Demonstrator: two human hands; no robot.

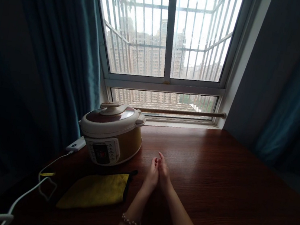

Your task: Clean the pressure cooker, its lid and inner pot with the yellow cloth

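My left hand [152,175] and my right hand [165,173] are pressed palm to palm above the brown wooden table. The left fingers look curled in, and the right fingers lie together against them. No object shows in either hand, though the palms are hidden. A beaded bracelet [129,220] circles my left wrist. To the left of my hands lies a folded yellow cloth [94,190] with a dark edge. Behind the cloth stands an electric pressure cooker [113,133] with its lid on and a control panel facing me.
The wooden table [200,172] reaches back to a barred window [170,51]. A white power strip [76,144] sits left of the cooker, and a white cable [26,193] trails forward from there. Blue curtains [73,41] hang at both sides. A pole [183,113] crosses the window's bottom.
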